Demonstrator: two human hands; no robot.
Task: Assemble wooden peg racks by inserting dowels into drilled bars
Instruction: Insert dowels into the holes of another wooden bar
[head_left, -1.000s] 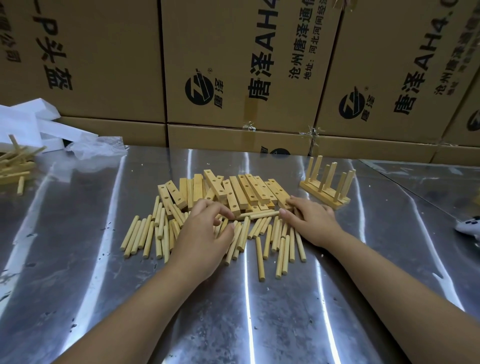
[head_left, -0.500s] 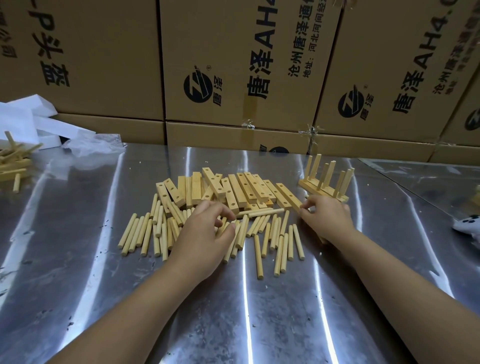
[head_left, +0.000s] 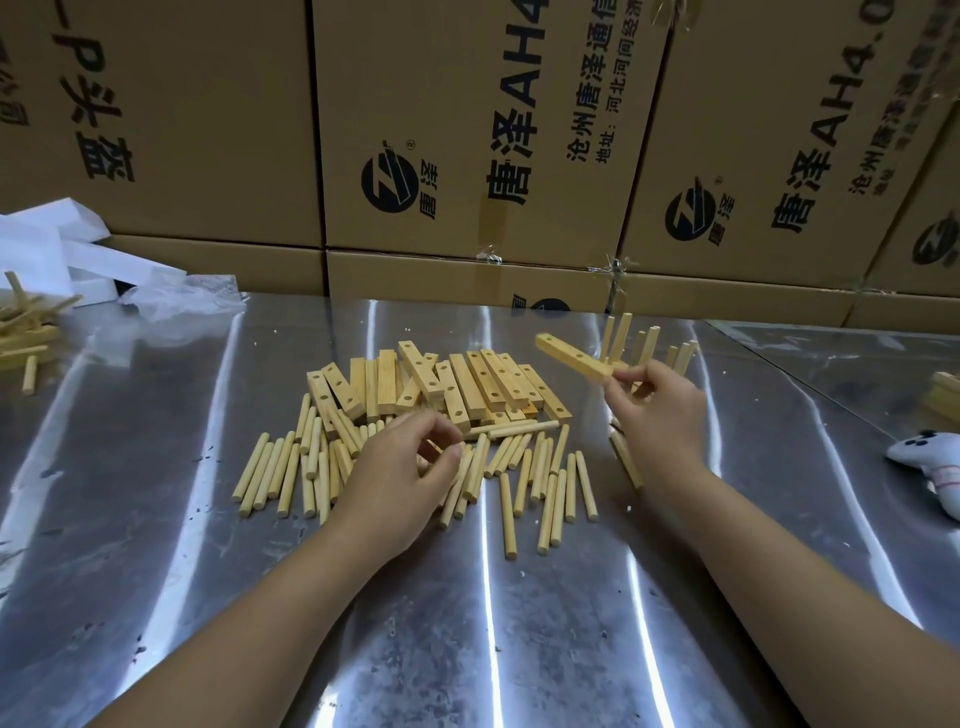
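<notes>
Stacked cardboard boxes (head_left: 467, 130) back a steel table (head_left: 467, 623). Right hand (head_left: 657, 415) pinches a drilled bar (head_left: 571, 357), lifted clear. Left hand (head_left: 400, 467), fingers curled, rests among loose dowels (head_left: 545, 483) below the bar pile (head_left: 441, 384); whether it grips one is unclear.

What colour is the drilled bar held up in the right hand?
Pale yellowish natural wood, the drilled bar has small dark holes; the head view shows it.
</notes>
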